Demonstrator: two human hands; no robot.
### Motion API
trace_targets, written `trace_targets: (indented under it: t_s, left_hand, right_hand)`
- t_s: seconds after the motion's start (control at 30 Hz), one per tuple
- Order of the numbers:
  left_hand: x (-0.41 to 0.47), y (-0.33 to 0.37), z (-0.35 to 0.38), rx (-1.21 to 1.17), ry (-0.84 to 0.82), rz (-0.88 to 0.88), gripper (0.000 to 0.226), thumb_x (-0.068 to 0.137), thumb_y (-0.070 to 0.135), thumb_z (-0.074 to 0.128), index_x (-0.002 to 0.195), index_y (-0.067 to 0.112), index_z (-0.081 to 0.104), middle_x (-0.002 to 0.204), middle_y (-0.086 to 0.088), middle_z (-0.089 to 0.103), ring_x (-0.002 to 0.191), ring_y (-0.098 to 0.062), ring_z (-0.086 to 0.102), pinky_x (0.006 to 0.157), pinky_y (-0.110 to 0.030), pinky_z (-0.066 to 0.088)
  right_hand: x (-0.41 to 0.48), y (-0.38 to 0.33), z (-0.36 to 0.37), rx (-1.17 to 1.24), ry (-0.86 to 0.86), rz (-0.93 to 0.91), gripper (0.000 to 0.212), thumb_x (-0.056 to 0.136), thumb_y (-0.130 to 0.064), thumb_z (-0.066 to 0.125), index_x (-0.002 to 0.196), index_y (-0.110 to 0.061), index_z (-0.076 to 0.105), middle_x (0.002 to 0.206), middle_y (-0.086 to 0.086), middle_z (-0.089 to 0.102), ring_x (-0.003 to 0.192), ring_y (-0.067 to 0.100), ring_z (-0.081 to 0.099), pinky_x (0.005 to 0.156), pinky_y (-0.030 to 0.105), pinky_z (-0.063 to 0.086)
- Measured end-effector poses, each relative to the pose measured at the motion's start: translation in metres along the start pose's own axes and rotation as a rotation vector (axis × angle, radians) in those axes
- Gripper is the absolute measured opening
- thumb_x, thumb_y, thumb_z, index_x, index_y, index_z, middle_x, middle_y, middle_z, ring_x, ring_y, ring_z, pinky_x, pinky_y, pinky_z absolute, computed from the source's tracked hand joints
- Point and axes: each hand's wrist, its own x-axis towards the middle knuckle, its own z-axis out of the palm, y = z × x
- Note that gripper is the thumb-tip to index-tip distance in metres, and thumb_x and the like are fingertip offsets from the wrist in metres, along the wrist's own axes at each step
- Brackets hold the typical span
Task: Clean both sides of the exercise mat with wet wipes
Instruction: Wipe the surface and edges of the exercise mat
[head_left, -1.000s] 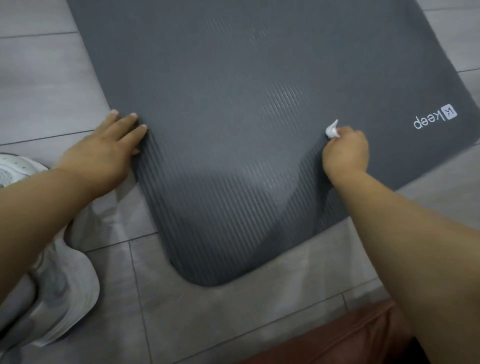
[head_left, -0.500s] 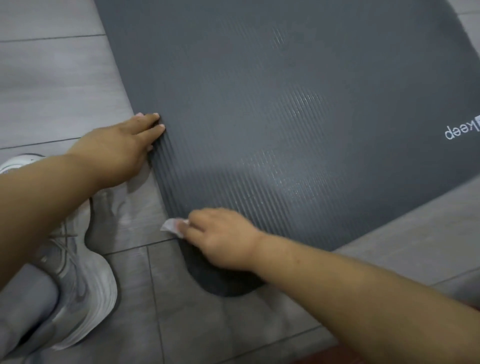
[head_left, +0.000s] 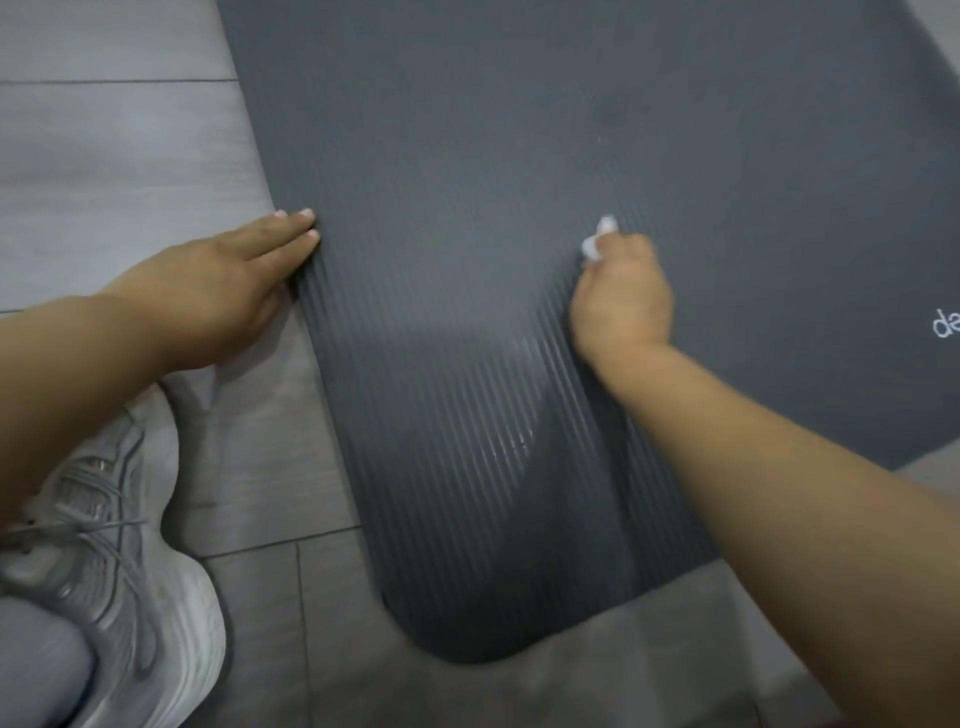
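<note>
A dark grey ribbed exercise mat (head_left: 519, 156) lies flat on the tiled floor, its rounded near corner toward me. My left hand (head_left: 223, 286) rests flat with fingers together, fingertips pressing the mat's left edge. My right hand (head_left: 621, 296) sits on the mat's middle, fingers closed around a white wet wipe (head_left: 597, 241) that sticks out past the knuckles. A damp sheen shows on the ribs just below and left of that hand.
Grey floor tiles (head_left: 104, 156) surround the mat. My grey and white sneaker (head_left: 130, 561) stands at the lower left, close to the mat's edge. White logo letters (head_left: 946, 323) are printed at the mat's right side.
My right hand swept with the wipe from the mat's middle to its near left edge, then back up to the middle. My left hand stayed on the left edge. The view shifted left.
</note>
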Motion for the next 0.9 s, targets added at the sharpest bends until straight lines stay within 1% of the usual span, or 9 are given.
trace_targets:
  t_s: [0.07,0.2,0.3,0.4,0.53,0.63,0.7,0.8,0.9]
  left_hand:
    - [-0.001,-0.005,0.0,-0.007,0.001,0.023,0.049,0.086,0.013,0.042,0.129,-0.009,0.049,0.136,-0.025,0.046,0.121,-0.038,0.045,0.112,-0.012,0.01]
    - [-0.002,-0.008,0.006,-0.02,-0.004,0.024,0.052,0.082,-0.007,0.056,0.132,-0.005,0.047,0.139,-0.022,0.044,0.123,-0.04,0.045,0.109,-0.037,0.03]
    - [-0.003,-0.013,0.005,-0.062,-0.021,0.017,0.063,0.074,-0.016,0.064,0.133,-0.002,0.048,0.141,-0.016,0.043,0.125,-0.033,0.04,0.113,-0.016,0.016]
    - [-0.001,-0.013,0.003,-0.05,-0.001,0.001,0.055,0.081,-0.006,0.061,0.134,0.004,0.049,0.142,-0.012,0.044,0.124,-0.034,0.048,0.105,-0.043,0.036]
    - [0.007,-0.013,-0.005,0.076,0.0,0.079,0.051,0.087,0.025,0.032,0.122,0.001,0.061,0.133,-0.019,0.053,0.098,-0.046,0.063,0.077,-0.06,0.052]
    - [0.018,-0.019,-0.005,0.084,0.035,0.082,0.051,0.086,0.024,0.031,0.116,-0.001,0.063,0.131,-0.022,0.054,0.104,-0.047,0.06,0.082,-0.062,0.049]
    - [0.022,-0.024,0.002,0.054,0.096,0.043,0.04,0.088,0.012,0.045,0.123,-0.004,0.057,0.134,-0.024,0.05,0.117,-0.046,0.052,0.094,-0.061,0.041]
    - [0.021,-0.029,0.012,-0.019,0.095,-0.05,0.06,0.077,-0.012,0.061,0.135,-0.004,0.045,0.142,-0.021,0.041,0.128,-0.041,0.041,0.103,-0.054,0.031]
    - [0.022,-0.029,0.015,-0.041,0.087,-0.055,0.062,0.076,-0.014,0.061,0.135,-0.005,0.044,0.143,-0.021,0.039,0.128,-0.041,0.039,0.101,-0.057,0.033]
  right_hand:
    - [-0.04,-0.035,0.013,0.073,-0.039,-0.334,0.036,0.085,-0.003,0.049,0.119,0.002,0.058,0.091,0.015,0.061,0.075,0.031,0.059,0.059,0.032,0.044]
    - [-0.124,-0.075,0.015,0.319,-0.334,-0.994,0.039,0.072,0.003,0.067,0.109,0.01,0.062,0.076,0.018,0.059,0.058,0.032,0.055,0.046,0.033,0.042]
    - [-0.124,-0.08,0.008,0.265,-0.474,-1.214,0.031,0.073,-0.003,0.068,0.104,0.004,0.067,0.077,0.016,0.06,0.059,0.03,0.056,0.047,0.031,0.041]
    - [-0.065,-0.059,0.009,0.215,-0.284,-1.036,0.032,0.077,-0.012,0.048,0.104,-0.009,0.066,0.074,0.011,0.062,0.059,0.028,0.059,0.048,0.031,0.045]
    - [0.041,-0.004,0.003,-0.019,-0.037,-0.428,0.032,0.089,-0.009,0.042,0.114,-0.004,0.062,0.103,0.022,0.06,0.09,0.038,0.06,0.075,0.04,0.048]
    - [0.094,0.027,-0.007,-0.192,-0.086,-0.031,0.038,0.092,-0.005,0.039,0.128,-0.008,0.053,0.121,0.02,0.05,0.107,0.036,0.051,0.087,0.037,0.04]
    - [0.103,0.023,-0.006,-0.165,-0.055,0.104,0.03,0.092,-0.004,0.039,0.119,-0.003,0.053,0.119,0.019,0.05,0.109,0.035,0.05,0.088,0.037,0.04]
    - [0.083,-0.009,0.008,-0.017,-0.046,0.065,0.029,0.092,-0.004,0.039,0.117,-0.005,0.053,0.122,0.014,0.051,0.115,0.03,0.05,0.094,0.033,0.036]
    - [0.025,-0.049,0.026,0.065,-0.08,-0.227,0.036,0.091,-0.004,0.041,0.125,-0.003,0.054,0.119,0.013,0.056,0.106,0.028,0.055,0.084,0.029,0.037]
